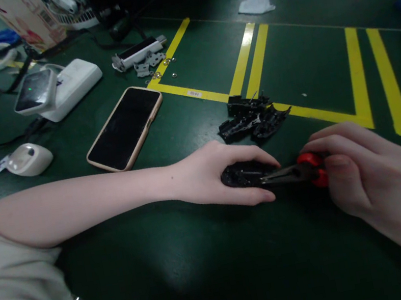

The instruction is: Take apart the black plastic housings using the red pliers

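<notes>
Pliers (299,172) fill the curled right hand (374,166), tips at the black part (241,175), near-right of the phone (123,132) — the left hand (211,176), half-closed around it, likely steadies it. Black scraps (244,124) lie right of the phone.

The head view looks down across the table (211,256).
</notes>
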Demonstrator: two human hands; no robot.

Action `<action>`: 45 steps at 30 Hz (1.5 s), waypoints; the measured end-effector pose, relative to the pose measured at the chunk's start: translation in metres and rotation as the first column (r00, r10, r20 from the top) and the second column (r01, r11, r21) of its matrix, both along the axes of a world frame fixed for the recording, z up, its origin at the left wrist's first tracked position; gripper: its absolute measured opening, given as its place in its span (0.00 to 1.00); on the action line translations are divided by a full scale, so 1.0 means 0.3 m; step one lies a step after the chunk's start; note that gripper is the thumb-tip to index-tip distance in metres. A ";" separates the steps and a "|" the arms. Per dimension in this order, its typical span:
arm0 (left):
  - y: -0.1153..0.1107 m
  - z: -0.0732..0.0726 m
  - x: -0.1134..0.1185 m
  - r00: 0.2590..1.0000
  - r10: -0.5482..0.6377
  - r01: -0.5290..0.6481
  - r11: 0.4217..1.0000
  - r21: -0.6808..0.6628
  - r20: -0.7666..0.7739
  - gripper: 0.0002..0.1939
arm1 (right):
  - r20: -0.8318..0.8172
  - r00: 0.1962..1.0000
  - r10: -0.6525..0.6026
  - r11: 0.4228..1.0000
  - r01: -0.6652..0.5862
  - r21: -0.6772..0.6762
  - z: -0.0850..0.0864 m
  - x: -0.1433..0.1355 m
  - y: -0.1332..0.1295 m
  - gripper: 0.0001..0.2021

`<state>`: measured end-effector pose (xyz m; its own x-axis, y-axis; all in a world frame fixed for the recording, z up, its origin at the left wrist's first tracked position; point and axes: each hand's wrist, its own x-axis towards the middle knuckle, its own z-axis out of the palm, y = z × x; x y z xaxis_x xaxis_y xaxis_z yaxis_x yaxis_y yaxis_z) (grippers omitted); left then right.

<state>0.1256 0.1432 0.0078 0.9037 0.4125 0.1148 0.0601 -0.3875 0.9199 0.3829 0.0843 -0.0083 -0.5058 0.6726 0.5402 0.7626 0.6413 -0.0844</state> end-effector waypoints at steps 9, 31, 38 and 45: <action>-0.009 -0.011 -0.001 0.998 -0.002 0.005 0.999 0.034 -0.062 0.23 | -0.006 1.000 -0.004 1.000 0.005 0.013 -0.003 -0.002 0.003 0.11; 0.002 -0.006 0.004 0.996 -0.052 0.053 0.998 0.013 -0.074 0.25 | -0.077 0.997 -0.031 0.999 0.029 -0.022 -0.001 -0.012 0.008 0.11; 0.003 -0.005 0.003 0.994 -0.062 0.064 0.998 0.010 -0.094 0.26 | -0.061 0.997 -0.038 0.999 0.038 -0.010 0.001 -0.012 0.011 0.12; 0.004 -0.002 0.001 0.995 -0.060 0.059 0.998 -0.018 -0.078 0.25 | -0.073 0.997 -0.037 0.999 0.037 -0.003 0.002 -0.014 0.009 0.12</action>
<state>0.1260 0.1445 0.0072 0.9325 0.3592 0.0368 0.1095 -0.3784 0.9191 0.3788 0.0871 -0.0079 -0.4401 0.6908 0.5736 0.7773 0.6129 -0.1417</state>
